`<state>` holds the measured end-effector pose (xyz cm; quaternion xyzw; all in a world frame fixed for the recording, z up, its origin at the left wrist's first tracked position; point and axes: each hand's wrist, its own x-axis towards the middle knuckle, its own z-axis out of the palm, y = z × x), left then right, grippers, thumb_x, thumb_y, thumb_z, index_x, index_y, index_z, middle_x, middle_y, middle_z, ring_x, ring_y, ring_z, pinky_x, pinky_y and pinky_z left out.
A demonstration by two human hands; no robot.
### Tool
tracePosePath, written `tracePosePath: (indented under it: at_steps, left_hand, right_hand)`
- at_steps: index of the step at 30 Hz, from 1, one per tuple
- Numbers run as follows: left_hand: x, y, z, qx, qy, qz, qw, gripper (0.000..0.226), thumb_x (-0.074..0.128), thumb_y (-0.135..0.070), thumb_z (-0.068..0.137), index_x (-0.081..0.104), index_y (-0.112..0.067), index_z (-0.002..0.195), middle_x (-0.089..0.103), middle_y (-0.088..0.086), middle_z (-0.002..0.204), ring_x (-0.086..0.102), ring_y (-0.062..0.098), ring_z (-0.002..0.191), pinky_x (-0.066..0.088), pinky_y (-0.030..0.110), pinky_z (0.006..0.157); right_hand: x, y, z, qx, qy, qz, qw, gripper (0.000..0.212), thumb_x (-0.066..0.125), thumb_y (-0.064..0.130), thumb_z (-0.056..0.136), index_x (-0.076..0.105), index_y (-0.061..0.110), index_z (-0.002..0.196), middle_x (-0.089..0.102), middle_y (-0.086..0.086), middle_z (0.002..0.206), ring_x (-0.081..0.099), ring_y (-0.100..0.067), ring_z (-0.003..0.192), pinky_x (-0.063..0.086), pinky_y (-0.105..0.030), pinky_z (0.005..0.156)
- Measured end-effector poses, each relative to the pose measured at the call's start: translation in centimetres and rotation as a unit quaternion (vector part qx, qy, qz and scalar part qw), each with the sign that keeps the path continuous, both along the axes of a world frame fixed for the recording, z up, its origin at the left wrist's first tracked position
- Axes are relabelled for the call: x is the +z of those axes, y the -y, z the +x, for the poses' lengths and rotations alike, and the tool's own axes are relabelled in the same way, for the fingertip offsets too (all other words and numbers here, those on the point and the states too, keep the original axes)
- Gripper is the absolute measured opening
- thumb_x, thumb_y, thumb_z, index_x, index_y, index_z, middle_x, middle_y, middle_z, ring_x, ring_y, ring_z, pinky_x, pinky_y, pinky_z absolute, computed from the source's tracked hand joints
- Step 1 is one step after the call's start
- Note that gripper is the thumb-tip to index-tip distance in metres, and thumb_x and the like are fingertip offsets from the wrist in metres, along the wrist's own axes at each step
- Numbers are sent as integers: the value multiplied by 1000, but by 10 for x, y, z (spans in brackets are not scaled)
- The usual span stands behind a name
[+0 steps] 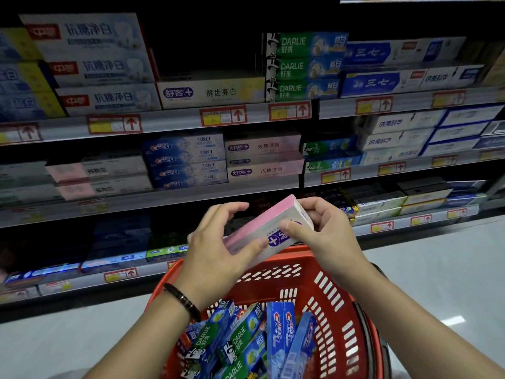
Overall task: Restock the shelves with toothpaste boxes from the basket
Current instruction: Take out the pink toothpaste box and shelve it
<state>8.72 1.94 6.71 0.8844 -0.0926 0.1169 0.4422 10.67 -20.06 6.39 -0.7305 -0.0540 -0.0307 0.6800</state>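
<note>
I hold a pink and white toothpaste box (pixel 269 225) with a purple logo, tilted, above the red basket (pixel 325 291). My left hand (pixel 218 247) cups its lower left end, fingers curled round it. My right hand (pixel 319 228) grips the upper right end, thumb across the logo. Several green Darlie boxes (pixel 235 337) and blue Crest boxes (pixel 281 332) lie in the basket. On the second shelf a stack of matching pink boxes (pixel 263 157) stands beside Crest boxes (pixel 188 160).
Shelves of toothpaste fill the view, with red and yellow price tags (pixel 222 116) on their edges. A dark gap (pixel 207 50) sits above a yellow-white box on the top shelf. Pale floor (pixel 437 283) lies to the right and below.
</note>
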Motion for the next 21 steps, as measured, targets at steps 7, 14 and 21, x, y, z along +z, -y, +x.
tracePosePath:
  at_steps: [7,14,21]
  left_hand:
    - [-2,8,5,-72,-41,-40,996,54,82,-32,87,59,-38,135,67,-20,126,63,-1,120,55,31,102]
    - [-3,12,6,-89,-68,-86,990,48,81,-24,89,60,-36,131,73,-20,118,69,2,109,59,38,96]
    - [-4,11,7,-74,-75,-159,982,50,85,-32,83,60,-35,127,76,-10,113,74,12,102,62,43,89]
  right_hand:
    - [-5,-8,1,11,-2,5,1000,46,92,6,79,63,11,115,80,-11,100,79,-27,92,64,-36,74]
    - [-6,-14,-2,9,0,-9,1000,46,96,18,74,68,16,111,80,-6,99,78,-24,91,66,-41,77]
    - [-7,-14,3,20,34,-57,998,59,97,24,75,69,25,126,77,5,111,74,-16,101,64,-37,87]
